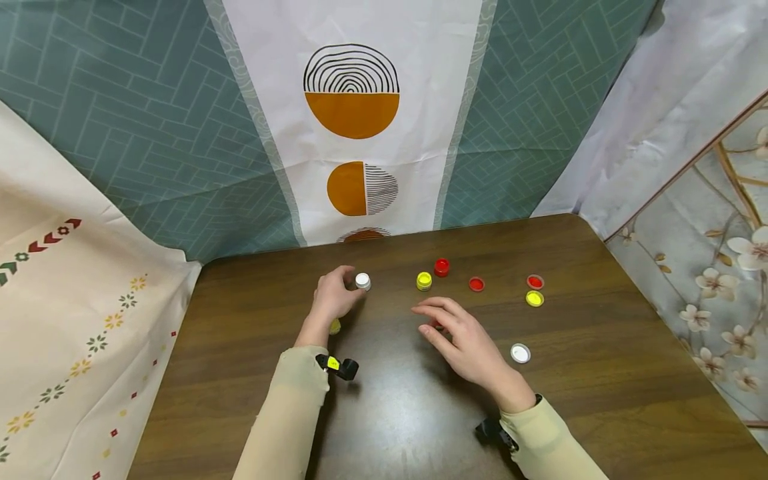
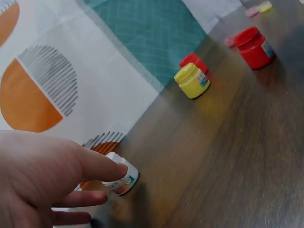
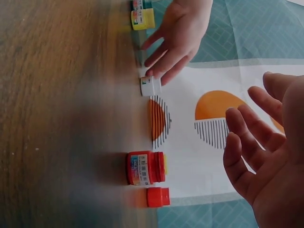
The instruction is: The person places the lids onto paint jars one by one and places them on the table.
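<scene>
In the head view my left hand (image 1: 337, 295) is beside a small white paint jar (image 1: 363, 281) standing on the table. The left wrist view shows a fingertip overlapping the white jar (image 2: 124, 176); firm contact is unclear. The other fingers lie extended. My right hand (image 1: 461, 341) hovers over the table, fingers loosely bent and holding nothing. Below it, mostly hidden from above, stands a red paint jar (image 3: 140, 168). Beyond are an uncapped yellow jar (image 1: 424, 281) and another red jar (image 1: 441, 267).
A white lid (image 1: 521, 353) lies right of my right hand. Farther back lie a yellow lid (image 1: 535, 299) and two red lids, one (image 1: 477, 284) apart from the other (image 1: 535, 282). Near my left wrist stands a yellow jar (image 3: 143, 19), with a dark green jar (image 3: 141, 4) beside it.
</scene>
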A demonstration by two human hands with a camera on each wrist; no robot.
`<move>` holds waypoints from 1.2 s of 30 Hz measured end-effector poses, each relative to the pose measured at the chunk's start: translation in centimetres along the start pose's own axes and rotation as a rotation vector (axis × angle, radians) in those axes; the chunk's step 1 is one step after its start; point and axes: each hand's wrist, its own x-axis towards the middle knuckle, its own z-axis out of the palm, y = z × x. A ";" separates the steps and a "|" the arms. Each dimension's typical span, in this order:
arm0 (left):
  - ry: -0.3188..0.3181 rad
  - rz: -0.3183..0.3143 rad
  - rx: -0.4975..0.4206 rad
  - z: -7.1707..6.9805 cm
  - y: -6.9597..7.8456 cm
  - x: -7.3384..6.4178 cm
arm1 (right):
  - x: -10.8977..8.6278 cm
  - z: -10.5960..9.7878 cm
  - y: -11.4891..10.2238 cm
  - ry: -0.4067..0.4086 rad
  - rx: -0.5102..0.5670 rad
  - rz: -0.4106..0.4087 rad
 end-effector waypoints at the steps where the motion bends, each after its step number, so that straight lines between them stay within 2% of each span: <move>1: -0.002 -0.005 0.007 0.2 0.1 0.2 | 0.0 0.0 0.0 -0.001 0.001 -0.001; 7: 0.004 -0.035 0.071 0.9 0.4 0.7 | -0.1 0.1 0.2 -0.011 0.009 -0.011; 15: 0.021 -0.068 0.075 1.4 0.6 0.7 | 0.0 0.0 0.0 -0.024 -0.003 -0.009; 21: 0.058 -0.030 0.043 1.3 0.5 0.5 | -0.1 -0.3 0.1 -0.011 -0.011 -0.001; 26: 0.112 0.054 -0.067 0.9 0.5 -0.4 | -0.2 -0.7 0.3 -0.003 -0.017 0.022; 30: 0.154 0.170 -0.145 0.6 0.5 -1.7 | -0.5 -1.2 0.6 0.005 -0.015 0.046; 36: 0.173 0.325 -0.287 0.6 0.5 -4.3 | -1.5 -2.2 1.5 0.023 -0.029 0.083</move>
